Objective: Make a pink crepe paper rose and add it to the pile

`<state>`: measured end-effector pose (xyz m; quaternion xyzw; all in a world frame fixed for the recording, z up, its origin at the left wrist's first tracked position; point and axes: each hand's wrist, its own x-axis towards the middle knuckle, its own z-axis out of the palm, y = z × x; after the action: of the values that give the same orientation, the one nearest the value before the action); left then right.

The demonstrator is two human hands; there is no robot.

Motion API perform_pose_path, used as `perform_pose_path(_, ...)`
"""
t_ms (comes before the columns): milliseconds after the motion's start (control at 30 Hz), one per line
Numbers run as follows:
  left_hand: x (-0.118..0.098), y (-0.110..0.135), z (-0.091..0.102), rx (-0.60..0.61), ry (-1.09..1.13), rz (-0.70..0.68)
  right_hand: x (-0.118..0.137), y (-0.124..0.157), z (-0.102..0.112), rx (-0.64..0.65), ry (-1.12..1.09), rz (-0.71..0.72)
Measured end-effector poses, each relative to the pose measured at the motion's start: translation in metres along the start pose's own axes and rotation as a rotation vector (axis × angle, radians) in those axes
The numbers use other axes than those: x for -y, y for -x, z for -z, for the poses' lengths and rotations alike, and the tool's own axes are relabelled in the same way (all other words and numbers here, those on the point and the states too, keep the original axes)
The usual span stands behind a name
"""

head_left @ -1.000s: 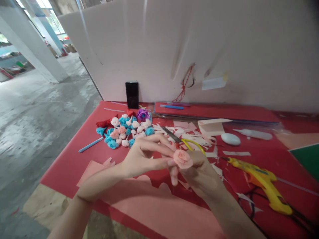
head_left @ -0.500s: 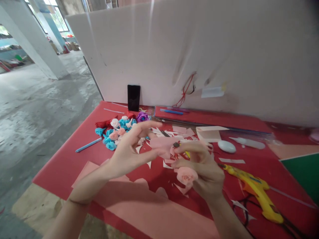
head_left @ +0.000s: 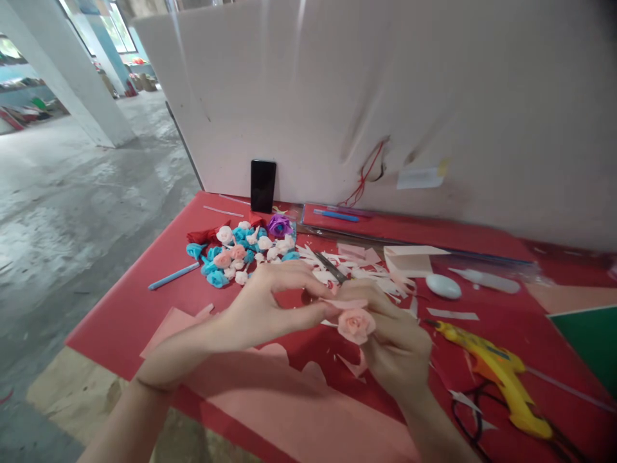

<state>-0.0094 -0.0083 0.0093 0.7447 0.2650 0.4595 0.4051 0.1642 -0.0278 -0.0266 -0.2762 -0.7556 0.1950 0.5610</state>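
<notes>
A pale pink paper rose [head_left: 357, 326] faces me near the middle of the table, with my right hand [head_left: 398, 344] closed around its base from the right. My left hand [head_left: 265, 302] pinches a loose pink paper petal [head_left: 348, 303] at the rose's upper edge, thumb below and fingers above. Some of the right fingers are hidden behind the flower. Just beyond the hands, the dark blades of scissors [head_left: 332, 267] lie among white and pink paper scraps [head_left: 385, 283]; their handles are covered by my right hand.
Blue, white, pink and red paper flowers [head_left: 236, 254] are heaped at the left, near a blue pen [head_left: 173, 276]. A phone [head_left: 263, 186] leans on the white board [head_left: 308, 96]. Right are a yellow glue gun [head_left: 496, 373] and a white egg-shaped object [head_left: 443, 287]. Pink paper [head_left: 289, 399] lies in front.
The pink petal has moved from above the rose down against its upper edge. My hands have come closer together, and the left fingers have narrowed onto the petal.
</notes>
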Motion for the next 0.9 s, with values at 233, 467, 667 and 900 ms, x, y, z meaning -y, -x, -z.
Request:
perform_pose_path(233,0.0,-0.002,-0.009,-0.066,-0.204,-0.209,0.008,0.004,-0.004,-0.06,0.008,-0.115)
perform_pose_path(467,-0.001,0.001,-0.008,-0.07,-0.301,-0.297,0.007,0.005,-0.005,-0.14,0.095,-0.084)
perform_pose_path(667,0.0,0.004,-0.011,-0.042,-0.259,-0.287,0.01,0.007,-0.006,-0.161,0.121,-0.161)
perform_pose_path(900,0.005,0.006,-0.016,-0.081,-0.15,-0.285,0.008,0.008,-0.008,-0.141,0.116,-0.098)
